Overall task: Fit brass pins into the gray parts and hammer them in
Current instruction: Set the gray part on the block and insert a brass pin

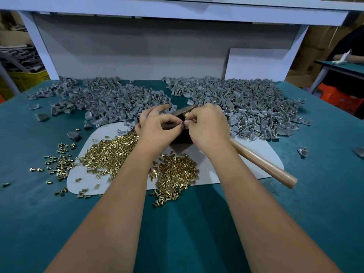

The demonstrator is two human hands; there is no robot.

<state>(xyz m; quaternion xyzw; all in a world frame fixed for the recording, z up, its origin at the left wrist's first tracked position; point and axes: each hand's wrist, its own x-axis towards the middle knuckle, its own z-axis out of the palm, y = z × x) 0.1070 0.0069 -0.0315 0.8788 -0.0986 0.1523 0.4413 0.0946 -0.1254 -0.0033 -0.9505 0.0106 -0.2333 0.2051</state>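
Your table (197, 223) has a teal cover, and a pale gray mat (222, 164) lies on it in front of you. Two heaps of brass pins (173, 172) sit on the mat's near part, one under your left forearm and one between your forearms, with strays spilling onto the teal cover to the left. Beyond the mat, gray parts (118, 99) lie in a broad pile at the left and a second, larger pile (256, 107) at the right; many in the right pile show brass in them. A few loose gray parts lie apart near both table edges. A hammer (262, 160) lies across the mat's right side, its wooden handle passing under your right wrist, its dark head hidden behind your hands next to a dark block (181, 135).

Your left hand (155, 131) and right hand (206, 125) meet over that block. Each grip is narrow: thumb and forefinger are curled and pinched together, tips nearly touching the other hand's. A bit of brass shows at your right fingertips (188, 115); what the left grip pinches is too small to make out.
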